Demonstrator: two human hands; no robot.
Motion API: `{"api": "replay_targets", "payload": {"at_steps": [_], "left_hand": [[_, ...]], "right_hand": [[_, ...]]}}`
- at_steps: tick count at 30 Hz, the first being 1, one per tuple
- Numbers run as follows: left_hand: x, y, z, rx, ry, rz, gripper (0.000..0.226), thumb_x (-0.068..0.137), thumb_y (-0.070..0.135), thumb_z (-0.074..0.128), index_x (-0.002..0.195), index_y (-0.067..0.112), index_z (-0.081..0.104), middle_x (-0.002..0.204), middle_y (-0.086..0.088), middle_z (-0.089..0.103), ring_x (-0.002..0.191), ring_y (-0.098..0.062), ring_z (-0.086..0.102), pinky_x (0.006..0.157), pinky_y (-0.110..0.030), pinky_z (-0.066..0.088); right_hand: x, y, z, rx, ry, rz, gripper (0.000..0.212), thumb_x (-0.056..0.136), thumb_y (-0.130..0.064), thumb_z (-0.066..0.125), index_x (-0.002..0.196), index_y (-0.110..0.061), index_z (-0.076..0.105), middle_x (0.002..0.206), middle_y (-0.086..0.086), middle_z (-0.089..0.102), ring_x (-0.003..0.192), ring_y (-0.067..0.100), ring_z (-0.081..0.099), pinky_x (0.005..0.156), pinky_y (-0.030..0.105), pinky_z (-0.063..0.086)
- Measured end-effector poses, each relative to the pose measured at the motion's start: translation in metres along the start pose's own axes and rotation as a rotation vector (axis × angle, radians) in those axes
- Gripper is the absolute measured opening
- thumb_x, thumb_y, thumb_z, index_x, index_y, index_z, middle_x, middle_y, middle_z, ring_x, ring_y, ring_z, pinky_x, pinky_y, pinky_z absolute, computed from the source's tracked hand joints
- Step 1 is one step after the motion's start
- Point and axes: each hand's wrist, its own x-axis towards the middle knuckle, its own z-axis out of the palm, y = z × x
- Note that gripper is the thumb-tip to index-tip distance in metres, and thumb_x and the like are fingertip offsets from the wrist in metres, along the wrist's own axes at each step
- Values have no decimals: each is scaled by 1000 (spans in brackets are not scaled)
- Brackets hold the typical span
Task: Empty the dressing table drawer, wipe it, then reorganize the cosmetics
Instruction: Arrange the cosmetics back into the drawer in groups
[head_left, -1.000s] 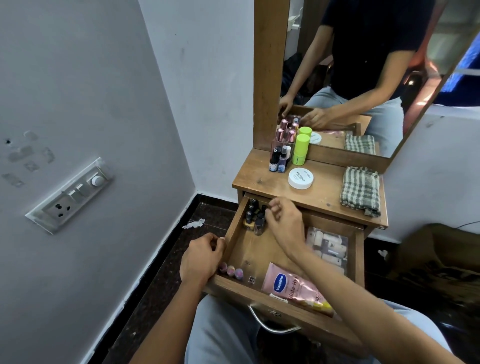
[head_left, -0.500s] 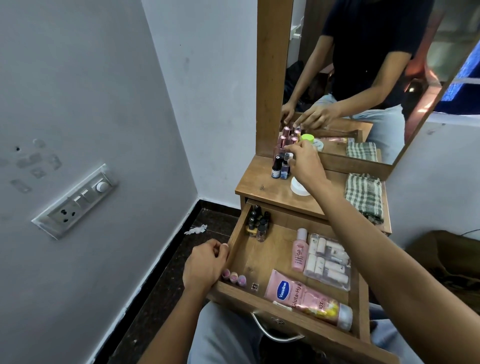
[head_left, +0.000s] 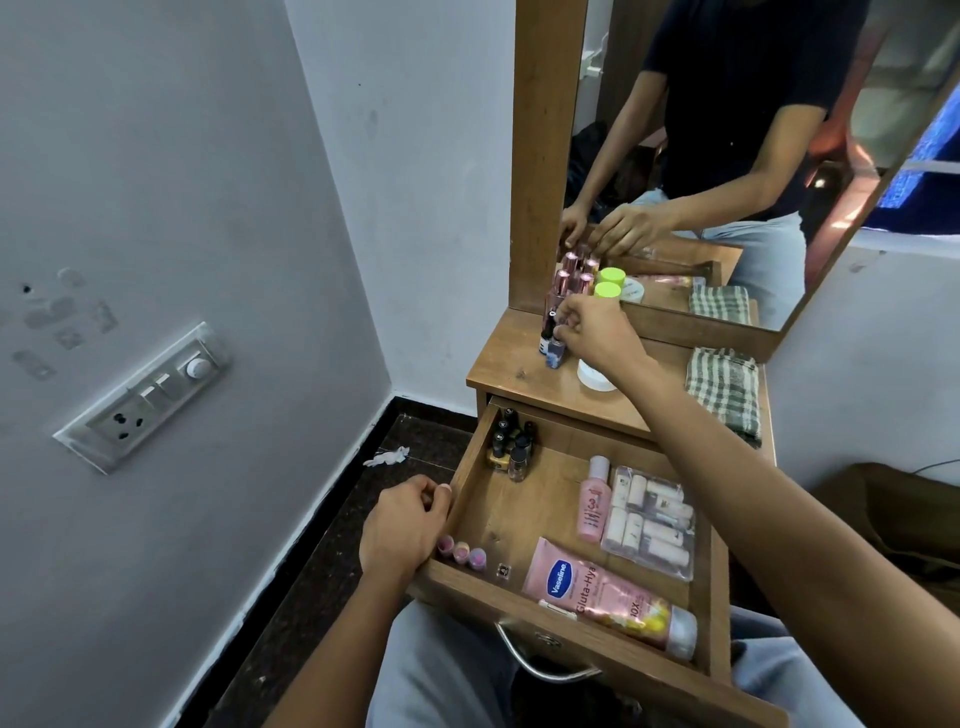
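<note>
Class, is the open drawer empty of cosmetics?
No, the drawer holds a Vaseline tube, a pink bottle and a cluster of nail polish bottles.

right arm's stretched way out forward, right hand pinching a small bottle by its cap. left hand is down low, fingers curled over the side wall of the drawer
</note>
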Motion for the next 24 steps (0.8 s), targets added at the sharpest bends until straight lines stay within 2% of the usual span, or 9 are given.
{"api": "replay_targets", "payload": {"at_steps": [6,11,15,17,19,24], "left_hand": [[-2,2,-1,21,23,1,26,97,46,49,91,26,65,68,9,64,63,-5,60,54,-24,41],[-1,1,-1,16,18,1,27,97,46,49,92,26,65,68,9,65,62,-4,61,55,-24,43],[-1,0,0,7,19,1,26,96,47,49,91,27,65,67,10,65,62,-4,61,56,-25,46],[-1,1,-1,8,17,1,26,96,47,49,90,27,65,68,9,65,63,-5,61,57,-26,46],[-1,1,-1,2,18,-5,26,96,47,50,89,26,65,68,9,65,63,-5,61,57,-26,46],[-2,1,-1,-1,21,-2,26,96,46,50,89,26,65,67,9,65,61,-5,61,54,-25,44]], "right_hand": [[6,-16,14,77,-50,-66,14,83,-6,65,95,-13,64,79,1,60,70,15,55,69,33,53],[10,-15,9,127,-101,-26,28,78,4,66,101,-12,65,79,-1,60,70,12,56,67,24,50],[13,-3,-11,214,22,43,33,77,12,54,98,-10,68,83,2,63,74,11,57,69,20,50],[15,9,-19,165,106,76,34,78,11,48,96,-10,68,86,4,64,77,15,58,70,23,50],[15,19,-22,43,142,77,35,80,7,45,98,-11,69,92,9,67,82,24,61,73,33,52],[8,21,-9,-161,-33,31,39,85,-1,50,120,-15,63,99,13,65,88,33,60,70,36,49]]}}
